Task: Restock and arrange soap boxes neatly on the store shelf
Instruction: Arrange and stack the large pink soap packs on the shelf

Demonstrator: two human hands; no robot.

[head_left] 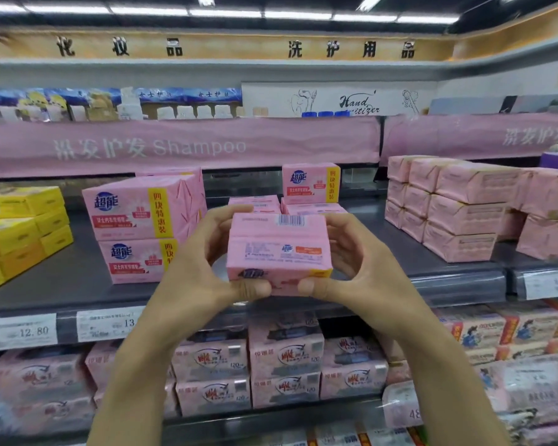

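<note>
Both forearms [136, 365] are angling up and inward; left hand [200, 268] and right hand [358, 268] are gripping a pink soap box [277, 249] between curled fingers, thumbs pressing its near edge, above the shelf [62, 278].

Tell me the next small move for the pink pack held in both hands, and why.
Probably move the pack forward and set it down on the shelf, right of the two-high stack. The left hand and right hand grip it in front of the shelf edge, and the shelf looks bare in front of the low packs behind it.
</note>
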